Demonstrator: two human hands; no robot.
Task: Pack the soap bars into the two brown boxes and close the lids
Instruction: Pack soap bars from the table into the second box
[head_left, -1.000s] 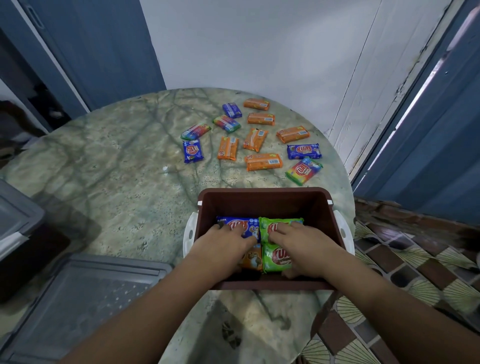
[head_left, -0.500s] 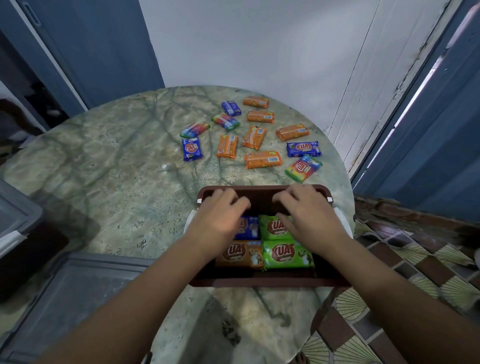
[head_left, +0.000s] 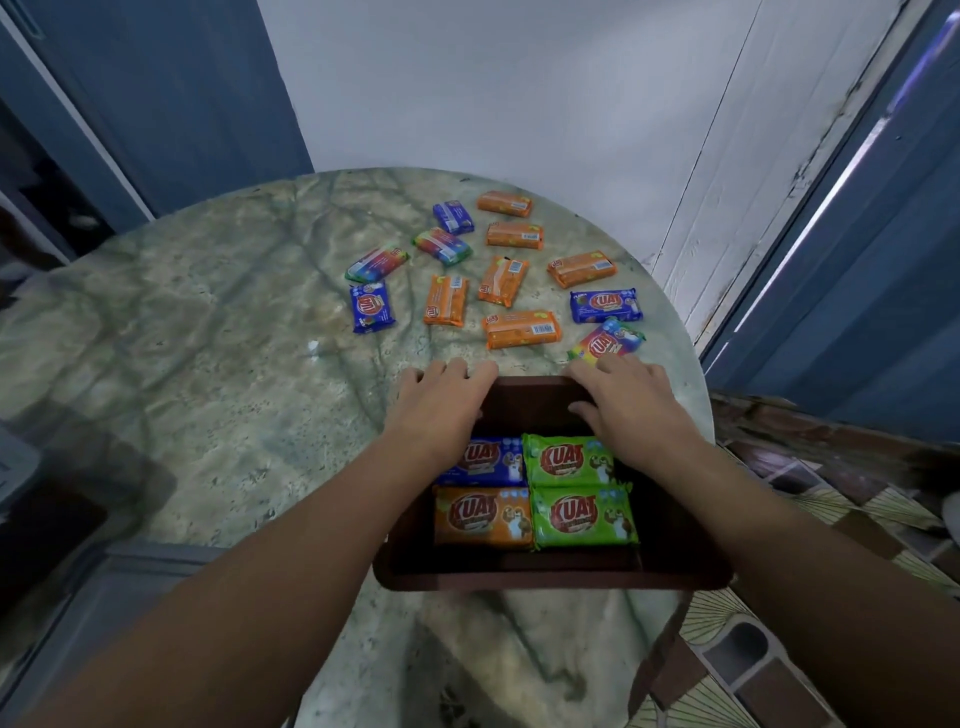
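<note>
We see left hand (head_left: 441, 410) draped over far-left rim of brown box (head_left: 545, 577), fingers loosely bent, gripping nothing we can make out. Inside box: blue bar (head_left: 491, 462), orange bar (head_left: 483, 517), two green bars (head_left: 576, 493). Right hand (head_left: 628, 410) likewise on far-right rim. Loose soap bars (head_left: 496, 278) scattered on table (head_left: 182, 338) beyond box.

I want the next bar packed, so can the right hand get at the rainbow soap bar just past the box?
Probably yes: the right hand rests on the box's far rim, and the rainbow soap bar lies just beyond, uncovered.
</note>
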